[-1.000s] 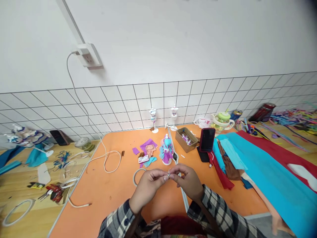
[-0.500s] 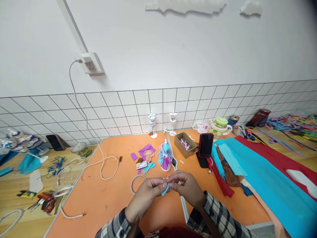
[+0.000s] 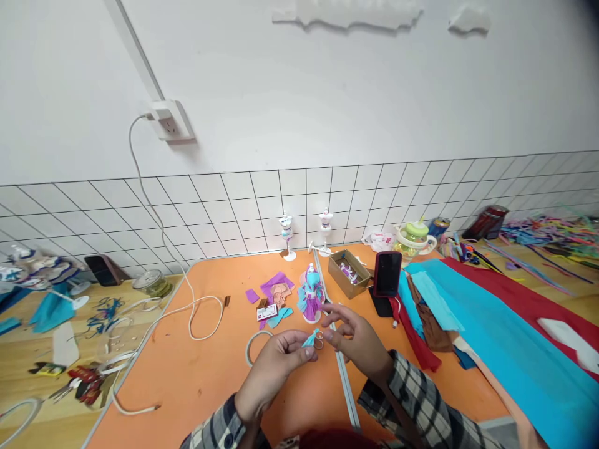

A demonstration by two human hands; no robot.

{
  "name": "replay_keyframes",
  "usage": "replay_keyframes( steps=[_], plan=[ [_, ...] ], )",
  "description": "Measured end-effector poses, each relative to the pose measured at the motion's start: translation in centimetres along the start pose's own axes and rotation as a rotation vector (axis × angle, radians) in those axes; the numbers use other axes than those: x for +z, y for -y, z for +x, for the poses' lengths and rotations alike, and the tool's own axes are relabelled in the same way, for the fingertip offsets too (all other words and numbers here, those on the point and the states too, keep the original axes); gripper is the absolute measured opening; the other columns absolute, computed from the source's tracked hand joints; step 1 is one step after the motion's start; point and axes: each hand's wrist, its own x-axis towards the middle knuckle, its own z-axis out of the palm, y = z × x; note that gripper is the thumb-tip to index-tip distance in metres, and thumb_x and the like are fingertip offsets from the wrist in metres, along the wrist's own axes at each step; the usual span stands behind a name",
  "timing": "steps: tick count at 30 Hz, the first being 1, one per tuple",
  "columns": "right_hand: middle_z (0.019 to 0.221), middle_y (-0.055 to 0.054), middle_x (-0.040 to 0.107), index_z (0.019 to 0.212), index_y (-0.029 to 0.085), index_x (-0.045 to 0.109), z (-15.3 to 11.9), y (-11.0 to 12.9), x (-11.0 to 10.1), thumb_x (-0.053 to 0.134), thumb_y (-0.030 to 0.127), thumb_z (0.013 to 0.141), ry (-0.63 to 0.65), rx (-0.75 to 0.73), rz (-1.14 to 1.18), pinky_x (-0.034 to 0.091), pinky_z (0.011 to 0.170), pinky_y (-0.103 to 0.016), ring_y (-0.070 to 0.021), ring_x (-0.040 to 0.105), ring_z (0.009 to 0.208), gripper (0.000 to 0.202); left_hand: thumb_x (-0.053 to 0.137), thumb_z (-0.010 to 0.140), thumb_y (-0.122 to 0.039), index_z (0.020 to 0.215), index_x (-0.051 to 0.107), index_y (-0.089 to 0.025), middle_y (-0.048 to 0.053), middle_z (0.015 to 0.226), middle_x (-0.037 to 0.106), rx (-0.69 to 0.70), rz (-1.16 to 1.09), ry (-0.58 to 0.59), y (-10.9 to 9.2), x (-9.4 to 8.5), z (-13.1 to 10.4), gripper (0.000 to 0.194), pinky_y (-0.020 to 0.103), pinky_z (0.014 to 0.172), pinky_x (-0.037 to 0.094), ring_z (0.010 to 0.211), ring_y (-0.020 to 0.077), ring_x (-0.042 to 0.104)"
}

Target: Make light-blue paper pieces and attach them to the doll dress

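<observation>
Near the front of the orange table, my left hand [image 3: 281, 360] pinches a small gathered piece of light blue fabric [image 3: 309, 340]. A thin pale loop [image 3: 319, 340] shows at the fabric's right side. My right hand [image 3: 358, 340] is just right of the loop, its fingers apart and nothing visible between them. Behind my hands stands a small dress form [image 3: 311, 296] in a blue and purple dress. To its left lie purple, peach and blue fabric scraps [image 3: 281, 293] and a small white label card [image 3: 267, 312].
A roll of tape [image 3: 250, 350] lies left of my left hand. Further back are two bare-stand dress forms [image 3: 287, 234], a cardboard box [image 3: 349, 284] and a propped phone [image 3: 387, 274]. Long blue fabric [image 3: 505, 330] covers the right side; a white cable [image 3: 191, 305] curls at left.
My right hand has let go of the blue piece and moved slightly right and up, its fingers opening. The piece now points differently in my left hand, with the loop in view.
</observation>
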Motion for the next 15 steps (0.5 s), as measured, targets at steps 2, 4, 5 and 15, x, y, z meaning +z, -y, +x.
replay_keyframes(
  steps=[2, 4, 5, 15],
  plan=[
    [0.087, -0.004, 0.063, 0.094, 0.016, 0.067, -0.2, -0.5, 0.6, 0.066, 0.037, 0.074, -0.031, 0.000, 0.032, 0.041, 0.051, -0.022, -0.0076, 0.048, 0.053, 0.029, 0.078, 0.067, -0.033, 0.091, 0.063, -0.015, 0.000, 0.069, 0.066, 0.008, -0.005, -0.016, 0.0, 0.2, 0.1, 0.033, 0.023, 0.069, 0.042, 0.067, 0.0117, 0.057],
    [0.076, -0.002, 0.062, 0.082, 0.015, 0.067, -0.2, -1.0, 1.3, 0.067, 0.035, 0.072, -0.044, 0.018, 0.073, 0.039, 0.051, -0.022, -0.0074, 0.045, 0.052, 0.023, 0.078, 0.067, -0.031, 0.093, 0.056, -0.017, -0.005, 0.059, 0.060, 0.017, 0.014, -0.026, 0.1, 0.4, 0.2, 0.037, 0.020, 0.060, 0.036, 0.058, 0.0085, 0.050],
    [0.072, -0.001, 0.061, 0.079, 0.015, 0.067, -0.2, -1.2, 1.5, 0.068, 0.035, 0.071, -0.044, 0.041, 0.107, 0.037, 0.050, -0.022, -0.0072, 0.043, 0.051, 0.022, 0.078, 0.067, -0.030, 0.093, 0.052, -0.019, -0.008, 0.056, 0.056, 0.024, 0.018, -0.027, 0.2, 0.5, 0.2, 0.038, 0.019, 0.056, 0.033, 0.054, 0.0072, 0.046],
    [0.058, 0.001, 0.057, 0.070, 0.015, 0.068, 0.4, 0.0, 0.4, 0.069, 0.034, 0.069, -0.001, 0.057, -0.064, 0.031, 0.047, -0.020, -0.0069, 0.039, 0.049, 0.019, 0.071, 0.073, -0.032, 0.089, 0.063, -0.019, 0.004, 0.091, 0.066, 0.187, 0.367, -0.052, -0.2, -0.1, -0.1, 0.022, 0.026, 0.076, 0.043, 0.086, 0.0177, 0.059]
  ],
)
